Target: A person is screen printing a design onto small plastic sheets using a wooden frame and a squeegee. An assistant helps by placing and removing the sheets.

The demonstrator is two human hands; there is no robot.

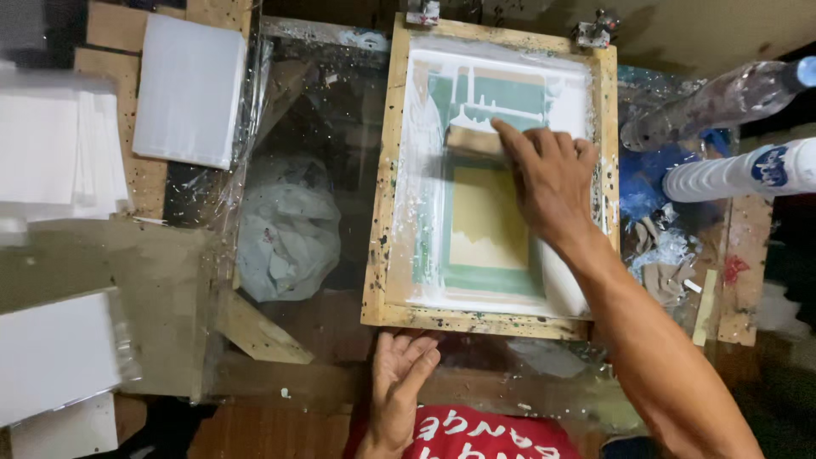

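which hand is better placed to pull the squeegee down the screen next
Right. The right hand already grips the squeegee near the top of the screen frame; the left hand only rests by its bottom edge.

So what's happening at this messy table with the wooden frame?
A person is screen printing by hand. The right hand presses a squeegee onto the mesh inside the wooden frame, near its far end, where white ink is smeared around a green and cream stencil area. The left hand rests open at the frame's near edge. Stacks of white sheets lie to the left, a crumpled plastic bag sits beside the frame, and two bottles lie on the right.
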